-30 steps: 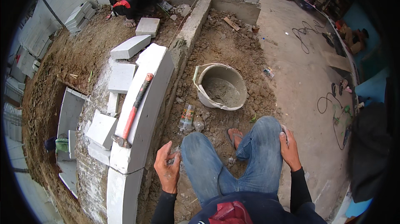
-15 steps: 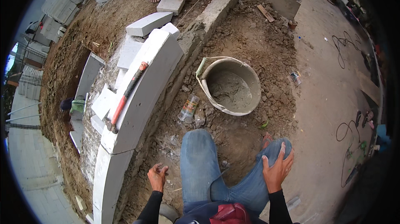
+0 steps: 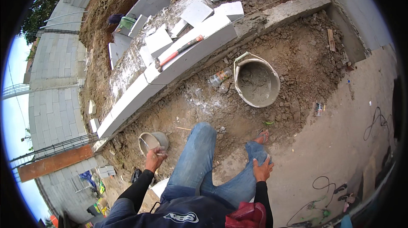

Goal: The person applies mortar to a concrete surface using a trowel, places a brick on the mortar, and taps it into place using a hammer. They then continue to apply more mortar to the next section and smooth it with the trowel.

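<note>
Hands (image 3: 156, 158) apart, left at small bucket (image 3: 162, 139), grip unclear, right one (image 3: 263, 170) spread on denim knee (image 3: 258, 151)

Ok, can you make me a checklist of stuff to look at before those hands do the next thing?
1. Left hand has a firm hold: cannot tell; it is at the rim of the small bucket, fingers curled.
2. Right hand free: ok; it rests on the right knee of the jeans.
3. Hammer lying down: ok; it lies along the top of the white blocks.
4. Big bucket has something inside: ok; grey mix.
5. Ground beside it clear: not ok; a plastic bottle lies there.
6. Toes covered: not ok; the right foot shows bare toes.
</note>
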The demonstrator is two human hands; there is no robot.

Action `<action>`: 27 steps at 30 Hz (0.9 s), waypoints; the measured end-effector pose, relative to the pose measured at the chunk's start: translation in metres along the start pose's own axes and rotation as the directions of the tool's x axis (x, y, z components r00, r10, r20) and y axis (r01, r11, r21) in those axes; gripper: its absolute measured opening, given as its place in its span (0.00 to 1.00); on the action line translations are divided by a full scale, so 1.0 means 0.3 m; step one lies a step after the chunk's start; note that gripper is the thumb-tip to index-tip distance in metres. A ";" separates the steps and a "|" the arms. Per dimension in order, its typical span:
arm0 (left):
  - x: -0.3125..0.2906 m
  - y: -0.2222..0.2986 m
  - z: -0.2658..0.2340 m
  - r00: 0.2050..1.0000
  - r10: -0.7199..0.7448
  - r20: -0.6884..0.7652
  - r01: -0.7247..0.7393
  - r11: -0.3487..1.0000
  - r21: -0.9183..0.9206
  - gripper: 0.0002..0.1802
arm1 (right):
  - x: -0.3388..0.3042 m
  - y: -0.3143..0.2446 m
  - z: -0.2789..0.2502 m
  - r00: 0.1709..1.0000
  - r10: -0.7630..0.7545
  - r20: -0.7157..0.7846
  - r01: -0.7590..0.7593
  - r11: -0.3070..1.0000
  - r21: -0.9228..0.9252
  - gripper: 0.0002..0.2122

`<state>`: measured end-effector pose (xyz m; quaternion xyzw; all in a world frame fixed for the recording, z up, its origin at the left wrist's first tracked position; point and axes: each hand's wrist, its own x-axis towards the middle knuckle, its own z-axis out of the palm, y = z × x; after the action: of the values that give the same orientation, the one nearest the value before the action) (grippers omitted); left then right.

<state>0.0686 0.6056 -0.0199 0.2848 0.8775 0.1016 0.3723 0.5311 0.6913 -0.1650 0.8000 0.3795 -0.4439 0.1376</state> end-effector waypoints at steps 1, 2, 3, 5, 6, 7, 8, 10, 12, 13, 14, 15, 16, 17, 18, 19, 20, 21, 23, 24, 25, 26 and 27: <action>-0.101 0.091 -0.030 0.999 0.036 -0.021 -0.034 0.997 0.074 0.22 | -0.023 0.021 -0.002 0.997 -0.004 0.075 0.005 1.000 -0.013 0.45; -0.206 0.149 -0.049 0.997 0.059 -0.043 -0.052 0.987 0.150 0.22 | -0.030 0.070 0.019 0.992 -0.059 0.111 0.060 0.998 -0.008 0.45; -0.278 0.180 -0.054 0.999 -0.006 -0.044 0.010 0.996 0.083 0.23 | -0.017 0.140 0.054 0.984 -0.108 0.141 0.109 0.994 0.005 0.45; -0.376 0.263 -0.049 0.996 -0.080 -0.039 0.081 0.997 0.014 0.24 | 0.069 0.292 0.094 0.960 -0.222 0.170 0.211 0.974 0.080 0.48; -0.432 0.265 -0.045 0.996 -0.028 -0.085 0.036 0.995 0.094 0.23 | 0.091 0.337 0.072 0.960 -0.173 0.221 0.154 0.983 0.100 0.47; -0.485 0.223 -0.039 0.990 -0.067 -0.128 0.064 0.998 -0.024 0.22 | 0.107 0.364 0.047 0.955 -0.120 0.270 0.091 0.989 0.119 0.47; -0.560 0.149 -0.009 0.979 -0.124 -0.163 0.100 0.984 -0.149 0.22 | 0.116 0.402 0.006 0.945 -0.058 0.322 0.022 0.993 0.115 0.46; -0.685 -0.012 0.041 0.944 -0.268 -0.194 0.226 0.951 -0.212 0.21 | 0.141 0.456 -0.129 0.937 -0.085 0.340 0.074 0.996 0.048 0.44; -0.811 -0.167 0.122 0.890 -0.413 -0.193 0.364 0.898 -0.247 0.20 | 0.173 0.512 -0.282 0.937 -0.041 0.346 0.062 0.997 -0.048 0.41; -0.869 -0.255 0.166 0.841 -0.513 -0.169 0.434 0.828 -0.354 0.21 | 0.199 0.526 -0.348 0.943 0.005 0.333 0.028 0.995 -0.093 0.40; -0.929 -0.350 0.218 0.797 -0.577 -0.176 0.494 0.792 -0.359 0.21 | 0.209 0.523 -0.393 0.948 0.048 0.313 -0.008 0.992 -0.129 0.40; -1.003 -0.443 0.266 0.749 -0.637 -0.185 0.552 0.753 -0.358 0.21 | 0.182 0.499 -0.431 0.944 0.051 0.325 -0.001 0.988 -0.153 0.39; -1.075 -0.504 0.312 0.699 -0.691 -0.184 0.607 0.709 -0.359 0.21 | 0.146 0.473 -0.492 0.943 0.058 0.328 0.002 0.984 -0.179 0.39; -1.109 -0.533 0.337 0.657 -0.742 -0.133 0.641 0.643 -0.419 0.21 | 0.120 0.448 -0.531 0.946 0.063 0.317 0.000 0.981 -0.195 0.39; -1.148 -0.556 0.374 0.651 -0.746 -0.137 0.627 0.631 -0.457 0.21 | 0.115 0.446 -0.551 0.951 0.022 0.309 0.060 0.965 -0.255 0.37; -1.171 -0.577 0.404 0.644 -0.750 -0.150 0.609 0.621 -0.493 0.22 | 0.126 0.436 -0.550 0.951 -0.022 0.308 0.122 0.943 -0.309 0.36; -1.192 -0.604 0.425 0.636 -0.754 -0.164 0.590 0.612 -0.526 0.22 | 0.135 0.424 -0.539 0.948 -0.063 0.313 0.180 0.915 -0.360 0.35; -1.152 -0.602 0.439 0.652 -0.755 -0.069 0.586 0.560 -0.586 0.24 | 0.116 0.372 -0.504 0.930 -0.163 0.329 0.292 0.872 -0.393 0.32; -1.093 -0.614 0.442 0.696 -0.716 -0.056 0.570 0.599 -0.563 0.27 | 0.029 0.239 -0.392 0.863 -0.327 0.385 0.487 0.740 -0.463 0.28; -1.104 -0.629 0.476 0.710 -0.703 -0.037 0.573 0.607 -0.551 0.28 | -0.079 0.136 -0.322 0.815 -0.367 0.448 0.563 0.685 -0.463 0.27; -1.114 -0.659 0.505 0.717 -0.693 -0.074 0.556 0.632 -0.540 0.29 | -0.196 0.026 -0.190 0.756 -0.407 0.512 0.638 0.632 -0.440 0.26; -1.095 -0.701 0.523 0.739 -0.663 -0.118 0.522 0.675 -0.521 0.31 | -0.290 -0.051 -0.035 0.732 -0.409 0.545 0.661 0.623 -0.419 0.26; -1.072 -0.745 0.552 0.770 -0.619 -0.154 0.479 0.720 -0.502 0.32 | -0.373 -0.107 0.095 0.715 -0.413 0.564 0.675 0.618 -0.404 0.26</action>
<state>0.2719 0.2323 -0.0317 -0.1022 0.9237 0.2212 0.2958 0.4548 0.6428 -0.0862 0.4438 0.6875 -0.4849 0.3086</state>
